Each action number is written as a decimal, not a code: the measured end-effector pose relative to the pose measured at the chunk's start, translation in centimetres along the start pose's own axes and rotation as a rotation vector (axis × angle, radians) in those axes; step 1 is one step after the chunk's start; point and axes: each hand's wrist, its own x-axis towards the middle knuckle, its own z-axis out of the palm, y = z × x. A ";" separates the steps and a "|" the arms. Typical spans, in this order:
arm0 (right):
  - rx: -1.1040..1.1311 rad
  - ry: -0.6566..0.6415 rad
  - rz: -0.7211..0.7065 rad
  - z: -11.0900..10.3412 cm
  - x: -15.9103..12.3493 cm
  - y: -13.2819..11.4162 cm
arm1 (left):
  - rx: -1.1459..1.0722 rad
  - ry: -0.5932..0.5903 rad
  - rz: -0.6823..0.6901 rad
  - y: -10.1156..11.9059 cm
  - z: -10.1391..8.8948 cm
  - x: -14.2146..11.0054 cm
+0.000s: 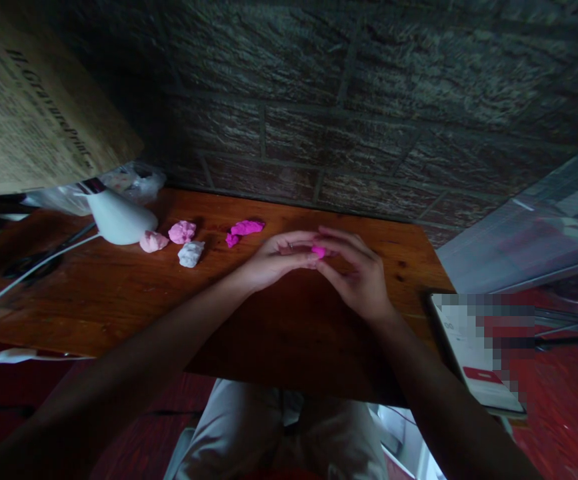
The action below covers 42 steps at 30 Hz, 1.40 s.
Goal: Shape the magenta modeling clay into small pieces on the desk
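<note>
A small bright pink piece of modelling clay (320,252) is pinched between the fingertips of both hands, above the wooden table. My left hand (286,253) comes in from the left, its thumb and fingers closed on the piece. From the right, my right hand (359,270) grips the same piece with bent fingers. To the left of my hands lies a magenta clay strip (247,228) with a smaller magenta lump (232,239) at its end. Further left sit a pink clay lump (182,231), a paler pink lump (153,241) and a white lump (191,254).
A lamp with a white base (121,217) and newsprint shade (39,107) stands at the left, its white cable (33,270) crossing the wooden table (133,293). A tablet (473,353) juts out at the right edge. A dark brick-patterned wall (289,140) rises behind.
</note>
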 end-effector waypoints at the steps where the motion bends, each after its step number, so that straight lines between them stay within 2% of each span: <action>1: -0.002 0.003 -0.001 0.0 0.0 0.0 | -0.009 0.000 -0.017 0.0 0.0 0.0; 4: -0.003 0.001 -0.016 0.0 0.1 0.0 | 0.003 0.020 -0.024 -0.2 0.0 0.0; 10: 0.013 -0.005 -0.001 0.0 0.1 0.0 | 0.091 0.028 0.080 -0.2 -0.2 0.1; 19: 0.048 -0.015 0.031 0.1 0.1 0.2 | 0.215 0.025 0.071 0.0 0.0 -0.1; 24: 0.086 -0.031 0.080 0.4 -0.1 0.5 | 0.206 0.040 -0.014 0.1 0.1 -0.2; 33: 0.388 0.030 0.304 1.0 -0.3 1.0 | -0.056 0.091 -0.207 -0.1 0.0 0.0; 42: 0.478 -0.006 0.333 0.9 -0.2 1.4 | -0.007 0.097 -0.195 0.1 0.2 -0.1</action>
